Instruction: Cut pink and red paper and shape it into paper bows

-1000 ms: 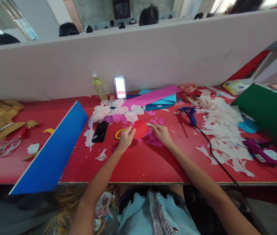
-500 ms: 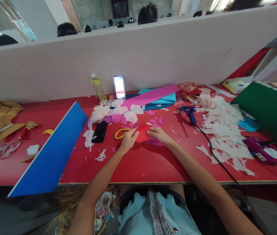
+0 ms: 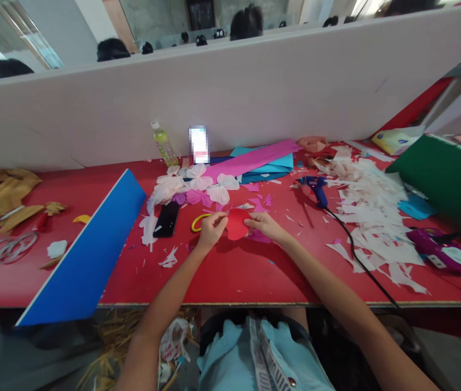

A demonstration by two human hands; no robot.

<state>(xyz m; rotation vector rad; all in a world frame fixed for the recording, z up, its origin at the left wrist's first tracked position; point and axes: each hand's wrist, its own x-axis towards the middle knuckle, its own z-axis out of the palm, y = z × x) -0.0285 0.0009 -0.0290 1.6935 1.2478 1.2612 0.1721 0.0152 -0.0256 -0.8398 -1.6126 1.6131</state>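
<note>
1. The left hand's [image 3: 213, 229] grip pinches the rounded red paper-like piece [image 3: 238, 225] near ten o'clock; the right hand's [image 3: 266, 225], near three.
2. Above the red bench [image 3: 230, 277], light, even pressure probably prevents creasing.

One red piece [image 3: 237, 225], one glue gun [image 3: 316, 190]

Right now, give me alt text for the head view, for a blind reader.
A person's left hand and right hand hold a thin, rounded red sheet above a red table. Beyond lie white and pink paper petals; at right rests a blue glue gun.
</note>
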